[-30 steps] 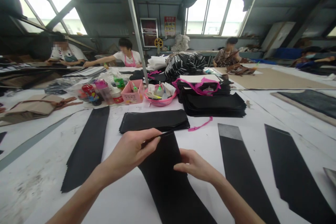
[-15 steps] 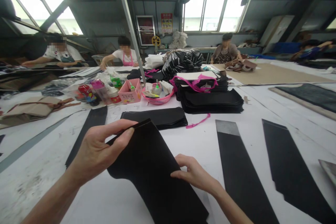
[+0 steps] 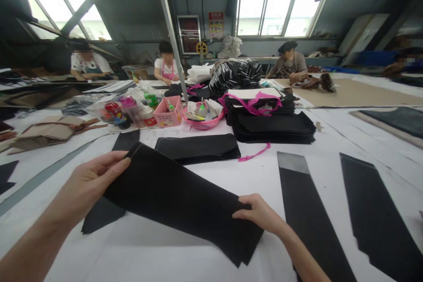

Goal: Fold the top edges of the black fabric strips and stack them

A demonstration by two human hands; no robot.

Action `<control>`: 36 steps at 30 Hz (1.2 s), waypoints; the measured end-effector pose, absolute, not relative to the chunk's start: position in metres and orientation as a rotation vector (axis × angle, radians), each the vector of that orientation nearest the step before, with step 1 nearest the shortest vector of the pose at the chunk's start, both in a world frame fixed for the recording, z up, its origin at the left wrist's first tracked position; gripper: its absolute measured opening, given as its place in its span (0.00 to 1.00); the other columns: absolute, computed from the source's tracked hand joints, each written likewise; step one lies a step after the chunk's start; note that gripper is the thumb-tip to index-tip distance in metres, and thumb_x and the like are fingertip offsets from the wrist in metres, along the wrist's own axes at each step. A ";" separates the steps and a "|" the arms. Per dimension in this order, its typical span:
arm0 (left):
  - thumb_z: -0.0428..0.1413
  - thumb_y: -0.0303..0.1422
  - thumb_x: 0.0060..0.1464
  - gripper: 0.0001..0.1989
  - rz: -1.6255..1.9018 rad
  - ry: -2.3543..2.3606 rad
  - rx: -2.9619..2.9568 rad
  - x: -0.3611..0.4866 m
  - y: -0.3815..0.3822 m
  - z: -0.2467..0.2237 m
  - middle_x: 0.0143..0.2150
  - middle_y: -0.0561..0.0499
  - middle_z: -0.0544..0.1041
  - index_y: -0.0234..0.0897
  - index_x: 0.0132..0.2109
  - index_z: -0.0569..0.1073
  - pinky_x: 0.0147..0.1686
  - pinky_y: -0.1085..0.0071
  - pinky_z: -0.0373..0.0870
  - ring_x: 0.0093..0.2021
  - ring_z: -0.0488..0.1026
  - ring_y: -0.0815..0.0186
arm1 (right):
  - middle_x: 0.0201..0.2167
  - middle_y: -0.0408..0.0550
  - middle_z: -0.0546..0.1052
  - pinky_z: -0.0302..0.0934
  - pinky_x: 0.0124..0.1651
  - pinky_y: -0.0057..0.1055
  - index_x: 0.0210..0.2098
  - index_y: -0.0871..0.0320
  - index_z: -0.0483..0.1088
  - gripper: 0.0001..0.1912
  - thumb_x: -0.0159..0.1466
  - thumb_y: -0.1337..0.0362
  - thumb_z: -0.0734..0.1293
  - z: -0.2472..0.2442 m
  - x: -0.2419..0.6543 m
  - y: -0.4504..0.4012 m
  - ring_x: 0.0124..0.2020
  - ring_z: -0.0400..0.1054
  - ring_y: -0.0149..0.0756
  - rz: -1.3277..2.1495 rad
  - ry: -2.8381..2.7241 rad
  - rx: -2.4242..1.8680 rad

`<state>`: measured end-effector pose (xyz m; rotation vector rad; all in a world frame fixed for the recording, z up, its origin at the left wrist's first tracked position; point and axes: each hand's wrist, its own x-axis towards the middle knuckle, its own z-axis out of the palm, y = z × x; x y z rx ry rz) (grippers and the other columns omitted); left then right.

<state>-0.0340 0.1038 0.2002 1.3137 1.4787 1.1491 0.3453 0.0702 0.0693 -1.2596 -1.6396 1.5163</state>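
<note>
A long black sheet piece (image 3: 181, 196), perhaps leather or fabric, is stretched between my two hands above the white table. My left hand (image 3: 89, 180) pinches its upper left end between thumb and fingers. At the lower right, my right hand (image 3: 259, 213) grips the piece's upper edge, near the notched end. Partly hidden behind the held piece lies another black strip (image 3: 105, 216) on the left. To the right of my right hand rest a black strip with a grey end (image 3: 306, 211) and a notched black strip (image 3: 373, 207).
A low stack of black pieces (image 3: 198, 147) lies ahead, with a taller stack (image 3: 274, 128) behind it to the right. A pink box (image 3: 168, 112) and a pink basket (image 3: 203, 122) with bottles stand at centre left. Several people work across the table, beyond a metal pole (image 3: 170, 26).
My left hand has moved left and down, swinging the black piece from steeply slanted to nearly crosswise. My right hand has shifted right, towards its notched end. The view has turned slightly left.
</note>
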 end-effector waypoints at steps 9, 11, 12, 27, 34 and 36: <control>0.63 0.42 0.48 0.42 1.060 1.330 1.169 -0.052 0.121 0.106 0.30 0.53 0.78 0.39 0.66 0.53 0.33 0.69 0.74 0.32 0.76 0.63 | 0.30 0.42 0.76 0.63 0.38 0.29 0.31 0.55 0.74 0.09 0.54 0.57 0.71 0.093 0.391 0.111 0.34 0.69 0.38 1.231 -1.802 -1.486; 0.62 0.41 0.49 0.41 1.120 1.339 1.213 -0.052 0.128 0.100 0.27 0.57 0.74 0.39 0.66 0.54 0.30 0.73 0.71 0.29 0.73 0.67 | 0.36 0.44 0.77 0.65 0.43 0.32 0.35 0.54 0.75 0.13 0.52 0.56 0.72 0.101 0.395 0.130 0.40 0.70 0.42 1.145 -1.787 -1.510; 0.62 0.41 0.49 0.39 1.152 1.354 1.240 -0.053 0.133 0.099 0.25 0.58 0.71 0.38 0.65 0.56 0.28 0.75 0.69 0.27 0.71 0.69 | 0.38 0.45 0.78 0.66 0.45 0.33 0.37 0.54 0.76 0.15 0.51 0.56 0.73 0.106 0.396 0.140 0.42 0.71 0.43 1.117 -1.779 -1.512; 0.62 0.46 0.45 0.27 1.268 1.655 1.590 -0.071 0.256 0.086 0.19 0.59 0.64 0.32 0.48 0.75 0.25 0.74 0.58 0.21 0.62 0.72 | 0.28 0.45 0.78 0.68 0.25 0.31 0.50 0.58 0.71 0.29 0.50 0.55 0.73 0.130 0.356 0.302 0.25 0.73 0.38 0.792 -1.714 -1.553; 0.62 0.37 0.47 0.11 1.127 1.936 1.912 -0.064 0.289 0.062 0.29 0.53 0.71 0.39 0.39 0.79 0.35 0.71 0.64 0.33 0.69 0.65 | 0.38 0.54 0.78 0.66 0.37 0.39 0.50 0.59 0.71 0.22 0.56 0.64 0.67 0.082 0.342 0.353 0.38 0.72 0.49 0.129 -2.026 -1.771; 0.60 0.38 0.51 0.13 1.100 1.983 1.979 -0.065 0.285 0.059 0.37 0.49 0.72 0.39 0.43 0.77 0.43 0.69 0.66 0.41 0.70 0.62 | 0.42 0.57 0.75 0.65 0.36 0.41 0.53 0.60 0.69 0.23 0.58 0.63 0.65 0.073 0.339 0.345 0.41 0.71 0.52 0.004 -2.069 -1.786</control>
